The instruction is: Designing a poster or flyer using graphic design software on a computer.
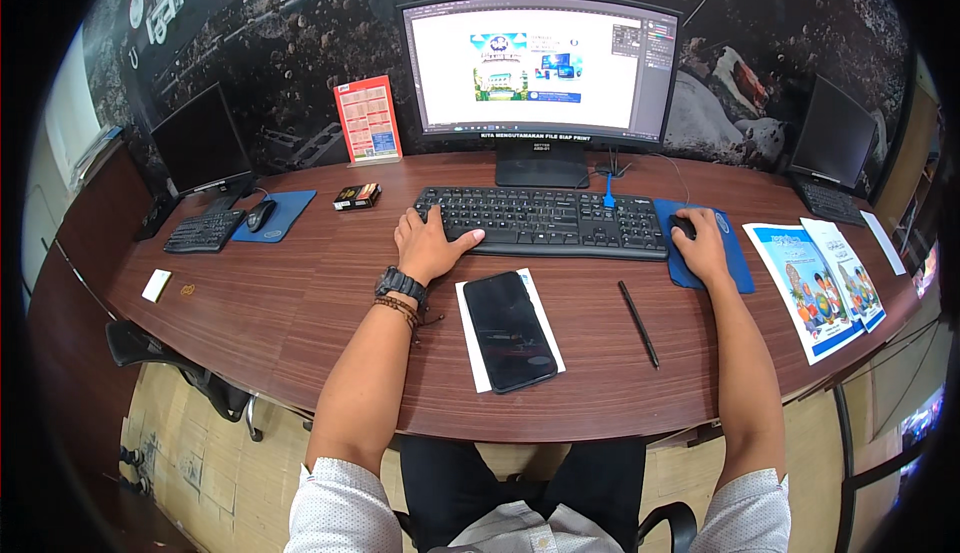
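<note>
- Curved wood worktop (300, 303), monitor (540, 68) at back edge.
- L hand (428, 245): fingers spread flat on keyboard (545, 221), gripping nothing.
- R hand (700, 243): fingers cupped over mouse (683, 225).
- Risk: L forearm could nudge phone (508, 331) off front edge.

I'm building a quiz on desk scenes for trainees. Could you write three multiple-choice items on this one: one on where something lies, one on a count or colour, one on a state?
1. Where does the black phone lie?
A. on a white sheet in front of the keyboard
B. on the blue mouse pad
C. beside the red card

2. How many monitors stand on the desk?
A. one
B. two
C. three

3. What is the state of the middle monitor?
A. dark
B. lit, showing a picture layout
C. lying face down

Answers:
1 A: the phone rests on the white sheet, nearer the person than the black keyboard.
2 C: one dark monitor at the left, the middle one, another dark one at the right.
3 B: its screen glows white with a coloured layout, while the left hand rests on the keyboard and the right hand covers the mouse.
</note>
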Tool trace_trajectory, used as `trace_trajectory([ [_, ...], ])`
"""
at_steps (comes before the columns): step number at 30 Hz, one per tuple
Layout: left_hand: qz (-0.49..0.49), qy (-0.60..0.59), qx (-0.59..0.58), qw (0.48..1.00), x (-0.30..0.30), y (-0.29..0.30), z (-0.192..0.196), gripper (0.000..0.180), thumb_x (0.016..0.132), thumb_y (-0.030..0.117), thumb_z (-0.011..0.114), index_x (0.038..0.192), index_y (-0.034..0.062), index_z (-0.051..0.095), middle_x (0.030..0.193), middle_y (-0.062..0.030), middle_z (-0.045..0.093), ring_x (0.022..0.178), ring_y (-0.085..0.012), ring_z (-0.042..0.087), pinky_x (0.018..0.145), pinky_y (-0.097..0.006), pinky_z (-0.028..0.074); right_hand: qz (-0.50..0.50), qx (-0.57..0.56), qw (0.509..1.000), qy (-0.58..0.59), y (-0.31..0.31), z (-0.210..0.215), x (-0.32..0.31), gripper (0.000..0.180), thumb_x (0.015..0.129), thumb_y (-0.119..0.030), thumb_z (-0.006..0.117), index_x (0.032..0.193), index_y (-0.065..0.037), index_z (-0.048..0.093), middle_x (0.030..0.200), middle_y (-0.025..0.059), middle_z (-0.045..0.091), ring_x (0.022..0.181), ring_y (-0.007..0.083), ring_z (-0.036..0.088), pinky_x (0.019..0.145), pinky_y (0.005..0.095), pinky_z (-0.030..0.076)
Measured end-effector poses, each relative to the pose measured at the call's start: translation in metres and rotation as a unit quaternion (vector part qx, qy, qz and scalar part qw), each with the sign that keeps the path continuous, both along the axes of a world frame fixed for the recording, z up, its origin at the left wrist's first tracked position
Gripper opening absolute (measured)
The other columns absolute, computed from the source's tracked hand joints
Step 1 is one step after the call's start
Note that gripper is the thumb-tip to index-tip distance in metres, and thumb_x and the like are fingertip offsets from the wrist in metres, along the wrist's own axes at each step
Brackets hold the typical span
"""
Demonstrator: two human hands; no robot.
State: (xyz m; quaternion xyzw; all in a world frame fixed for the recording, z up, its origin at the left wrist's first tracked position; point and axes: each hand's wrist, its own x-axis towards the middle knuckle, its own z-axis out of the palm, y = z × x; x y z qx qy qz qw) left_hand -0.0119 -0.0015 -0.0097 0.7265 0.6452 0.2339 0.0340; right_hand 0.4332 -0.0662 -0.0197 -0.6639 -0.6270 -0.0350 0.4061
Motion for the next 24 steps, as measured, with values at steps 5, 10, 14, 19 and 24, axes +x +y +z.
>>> trace_trajectory([
  [5,-0.002,0.0,0.002,1.0,0.0004,0.0004,-0.0005,0.107,0.076,0.078,0.059,0.14,-0.0063,0.044,0.14,-0.0395,0.034,0.136,-0.0497,0.027,0.113,-0.056,0.018,0.0,-0.003,1.0,0.0,0.0011,-0.0006,0.0019,0.033,0.083,-0.019,0.066,0.114,-0.007,0.065,0.12,0.0146,0.057,0.111,0.0352,0.058,0.095,0.0414,0.047],
  [10,-0.003,0.0,0.002,1.0,-0.0003,-0.0008,0.0008,0.107,0.076,0.078,0.059,0.14,-0.007,0.044,0.139,-0.0395,0.035,0.136,-0.0499,0.027,0.112,-0.056,0.019,0.0,-0.008,1.0,0.005,0.0021,-0.0008,0.0014,0.033,0.083,-0.018,0.066,0.114,-0.007,0.065,0.12,0.0142,0.056,0.112,0.0345,0.058,0.096,0.0408,0.047],
  [14,0.011,0.016,-0.013,1.0,0.003,-0.0018,0.0036,0.105,0.077,0.077,0.06,0.141,-0.0039,0.044,0.143,-0.0369,0.035,0.137,-0.0483,0.029,0.115,-0.053,0.021,0.001,-0.007,1.0,-0.001,0.0002,-0.0004,0.002,0.032,0.084,-0.018,0.066,0.114,-0.007,0.065,0.12,0.014,0.056,0.112,0.0341,0.058,0.096,0.0407,0.047],
  [19,0.016,0.02,-0.009,1.0,0.0011,-0.002,0.0029,0.104,0.077,0.077,0.06,0.141,-0.0038,0.044,0.144,-0.0368,0.035,0.138,-0.0485,0.029,0.115,-0.053,0.02,0.001,-0.009,1.0,-0.002,0.001,0.0003,0.0003,0.032,0.084,-0.017,0.066,0.114,-0.006,0.065,0.12,0.0141,0.056,0.113,0.0339,0.058,0.096,0.0405,0.047],
  [24,0.016,0.019,-0.013,1.0,0.0026,-0.0017,0.0042,0.104,0.077,0.076,0.06,0.142,-0.0038,0.043,0.144,-0.0366,0.035,0.138,-0.0482,0.029,0.115,-0.053,0.02,-0.001,-0.011,1.0,-0.007,0.0007,0.0003,0.0014,0.033,0.084,-0.018,0.064,0.114,-0.007,0.065,0.121,0.0142,0.056,0.112,0.0343,0.058,0.096,0.0404,0.047],
])
